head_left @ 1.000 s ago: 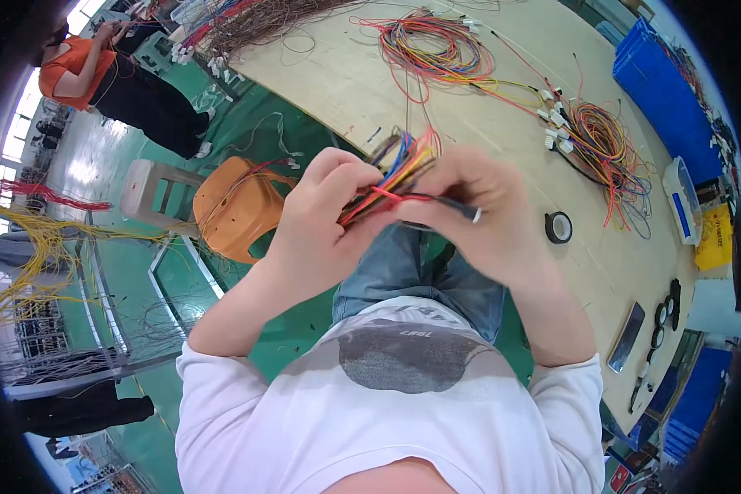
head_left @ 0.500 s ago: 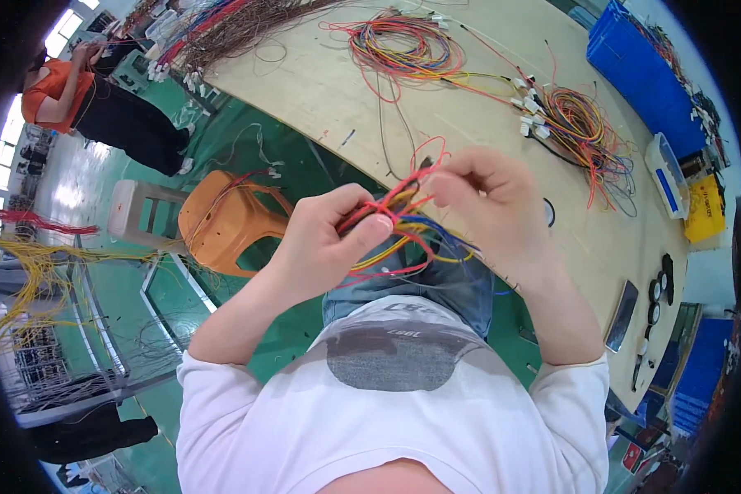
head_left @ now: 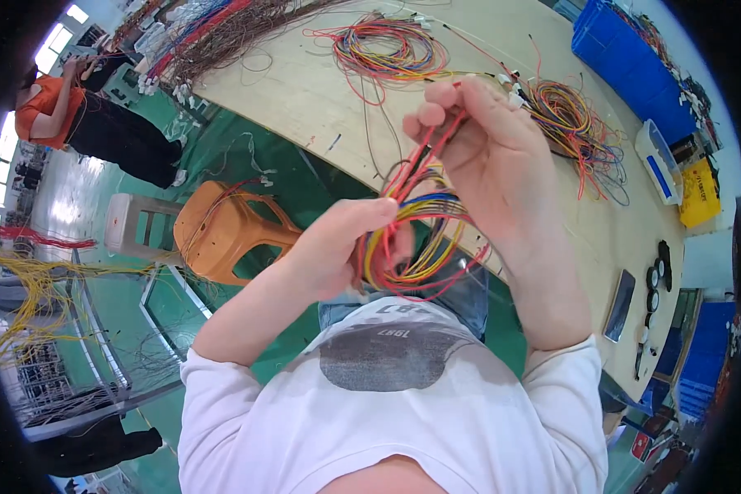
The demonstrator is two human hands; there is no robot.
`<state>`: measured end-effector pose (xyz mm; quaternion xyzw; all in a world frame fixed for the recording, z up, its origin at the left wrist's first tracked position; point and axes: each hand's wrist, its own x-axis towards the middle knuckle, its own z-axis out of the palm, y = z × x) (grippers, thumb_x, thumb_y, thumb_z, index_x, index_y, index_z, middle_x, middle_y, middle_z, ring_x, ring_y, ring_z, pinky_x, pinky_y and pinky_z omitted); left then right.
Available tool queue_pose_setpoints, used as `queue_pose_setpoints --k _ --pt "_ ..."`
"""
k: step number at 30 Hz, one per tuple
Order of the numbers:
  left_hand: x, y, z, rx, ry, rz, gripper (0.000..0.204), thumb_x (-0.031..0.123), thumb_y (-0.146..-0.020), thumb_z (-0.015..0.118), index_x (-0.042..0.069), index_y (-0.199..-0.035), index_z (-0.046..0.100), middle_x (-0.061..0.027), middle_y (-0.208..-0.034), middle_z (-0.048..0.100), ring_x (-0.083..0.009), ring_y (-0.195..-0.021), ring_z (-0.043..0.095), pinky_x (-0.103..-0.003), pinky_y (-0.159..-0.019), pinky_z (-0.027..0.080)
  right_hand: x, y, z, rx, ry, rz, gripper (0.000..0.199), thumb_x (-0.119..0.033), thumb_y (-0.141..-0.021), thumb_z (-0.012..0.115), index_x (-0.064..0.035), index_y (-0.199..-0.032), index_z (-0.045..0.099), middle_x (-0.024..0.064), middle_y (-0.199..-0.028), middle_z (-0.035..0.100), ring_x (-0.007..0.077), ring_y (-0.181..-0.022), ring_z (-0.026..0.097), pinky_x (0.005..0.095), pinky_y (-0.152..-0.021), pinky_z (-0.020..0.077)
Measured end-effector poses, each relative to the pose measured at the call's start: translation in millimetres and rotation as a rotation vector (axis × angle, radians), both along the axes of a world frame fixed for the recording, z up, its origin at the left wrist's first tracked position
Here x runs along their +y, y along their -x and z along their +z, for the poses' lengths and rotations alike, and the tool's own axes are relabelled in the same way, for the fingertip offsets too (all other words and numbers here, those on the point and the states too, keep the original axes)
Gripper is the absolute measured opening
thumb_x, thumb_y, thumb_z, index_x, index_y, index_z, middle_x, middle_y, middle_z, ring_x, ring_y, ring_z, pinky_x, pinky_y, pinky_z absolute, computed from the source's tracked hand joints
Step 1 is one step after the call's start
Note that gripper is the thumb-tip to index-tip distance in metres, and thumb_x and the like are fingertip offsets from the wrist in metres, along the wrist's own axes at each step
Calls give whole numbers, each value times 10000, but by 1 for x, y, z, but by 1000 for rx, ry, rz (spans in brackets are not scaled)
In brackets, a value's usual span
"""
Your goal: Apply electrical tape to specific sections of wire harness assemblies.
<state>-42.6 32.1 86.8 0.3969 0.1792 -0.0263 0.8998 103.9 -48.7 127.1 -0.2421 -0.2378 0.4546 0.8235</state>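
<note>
The left hand (head_left: 342, 243) has its thumb and fingers clamped on a loose coil of wires (head_left: 371, 259), red, yellow, blue and dark, in front of the person's body by the near edge of the table (head_left: 543, 247). The right hand (head_left: 502, 160) is raised above the coil, palm facing inward and fingers curled; red strands (head_left: 417, 169) run up from the coil to it, but I cannot tell whether its fingertips are pressed together on them.

At the far right of the table is a tall blue bin (head_left: 622, 70), with a tangle of reddish and dark wires showing along its far side. Just beside it is a shallow clear box (head_left: 674, 198) with a blue strip (head_left: 658, 175) lying in it. A yellow bag (head_left: 700, 194) hangs next to the box; its inside is hidden. Lower right, beyond the table edge, is another blue container (head_left: 708, 350), contents too unclear to tell.

Two more wire bundles lie on the table, one in a round loop (head_left: 391, 49), the other a looser heap (head_left: 570, 115) with white plugs beside it. A phone (head_left: 618, 305) lies nearer the person, just beside a row of black tape rolls (head_left: 652, 280).
</note>
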Motion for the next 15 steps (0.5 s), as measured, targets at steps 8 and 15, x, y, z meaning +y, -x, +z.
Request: queue_pose_setpoints --k 8,15 --pt "1 18 22 -4 -113 -230 220 179 -735 547 -10 -830 487 -56 -554 479 -114 -448 428 -237 -465 362 -44 -7 16 -47 147 244 193 -162 -866 428 -43 -716 448 14 -625 424 92 -511 350 243 -500 332" --pt "22 24 5 323 -433 -301 237 278 -776 534 79 -657 486 5 -479 368 -110 -384 354 -249 -398 292 -51 -4 -71 472 52 190 144 -149 -864 434 -21 -814 477 41 -738 508 145 -661 497 327 -695 438"
